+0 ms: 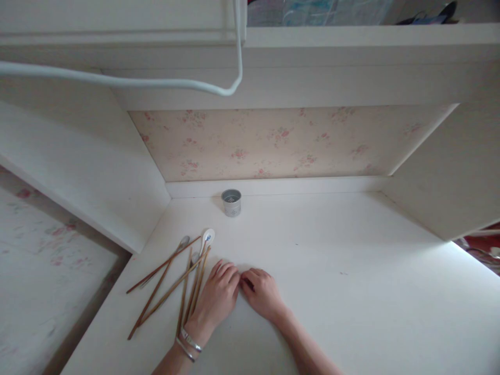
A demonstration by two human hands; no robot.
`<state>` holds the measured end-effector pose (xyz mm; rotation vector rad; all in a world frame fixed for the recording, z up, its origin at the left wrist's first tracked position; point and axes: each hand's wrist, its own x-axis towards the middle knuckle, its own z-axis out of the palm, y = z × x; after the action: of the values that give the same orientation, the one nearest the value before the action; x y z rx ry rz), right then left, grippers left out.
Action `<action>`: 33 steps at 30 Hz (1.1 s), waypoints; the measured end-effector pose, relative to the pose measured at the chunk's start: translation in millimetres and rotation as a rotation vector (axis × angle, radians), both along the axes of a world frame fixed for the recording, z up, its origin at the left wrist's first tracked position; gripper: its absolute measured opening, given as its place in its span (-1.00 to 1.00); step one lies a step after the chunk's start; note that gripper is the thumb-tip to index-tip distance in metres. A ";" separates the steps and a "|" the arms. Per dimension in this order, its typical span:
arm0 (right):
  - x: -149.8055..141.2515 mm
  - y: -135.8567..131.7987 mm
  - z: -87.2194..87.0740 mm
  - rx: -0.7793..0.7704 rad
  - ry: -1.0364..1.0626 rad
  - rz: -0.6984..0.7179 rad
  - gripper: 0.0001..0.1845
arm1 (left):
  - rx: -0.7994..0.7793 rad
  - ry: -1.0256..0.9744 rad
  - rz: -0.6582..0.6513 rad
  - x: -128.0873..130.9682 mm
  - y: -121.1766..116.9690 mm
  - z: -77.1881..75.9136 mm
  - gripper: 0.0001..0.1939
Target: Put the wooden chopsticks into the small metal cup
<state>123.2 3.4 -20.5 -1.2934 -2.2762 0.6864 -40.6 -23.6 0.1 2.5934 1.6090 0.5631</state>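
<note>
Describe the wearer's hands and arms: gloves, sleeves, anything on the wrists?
No gloves on the left hand or right hand, and no sleeves on the visible parts of the forearms. The left wrist carries slim, shiny silver-coloured bands, curved around it; the right wrist shows no jewellery. No cables or markings to be seen on either.

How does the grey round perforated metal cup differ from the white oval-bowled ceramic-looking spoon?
The grey round perforated metal cup stands upright; the white oval-bowled ceramic-looking spoon lies down. The cup has small holes; the spoon carries a blue mark. The cup sits farther back; the spoon is closer to the left hand. Both rest on the white table.
</note>
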 end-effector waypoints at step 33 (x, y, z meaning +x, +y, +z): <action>-0.2 4.6 -0.8 -0.032 0.055 0.008 -0.84 | 0.062 0.152 0.064 1.9 5.3 -42.4 -0.48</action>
<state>123.0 8.0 -21.3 -1.2648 -2.2366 0.7548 -38.7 -18.2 -42.3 2.6976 1.7520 0.4361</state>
